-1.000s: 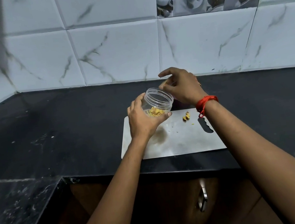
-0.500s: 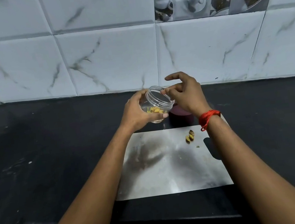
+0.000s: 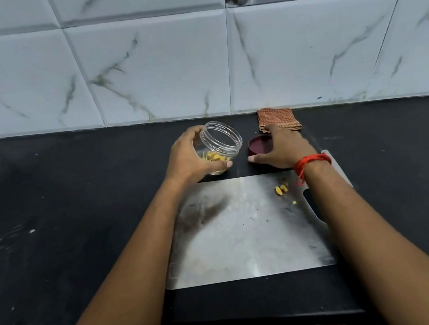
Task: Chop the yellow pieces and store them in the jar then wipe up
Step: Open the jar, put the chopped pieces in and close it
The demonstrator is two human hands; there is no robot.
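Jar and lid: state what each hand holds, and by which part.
The left hand grips the clear jar around its side wall. The right hand rests over the maroon lid; a grip cannot be told.

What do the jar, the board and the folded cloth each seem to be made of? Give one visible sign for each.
Jar: probably clear plastic; the yellow pieces show through its ribbed wall.
Board: likely steel, with a dull grey sheen and smudged reflections.
Folded cloth: woven fabric with a fine brown check.

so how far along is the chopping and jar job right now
Done: chopped yellow pieces sit in the open jar, held by the left hand. In hand: right hand reaches the maroon lid. Left: scraps on the board, closing, wiping with the cloth.
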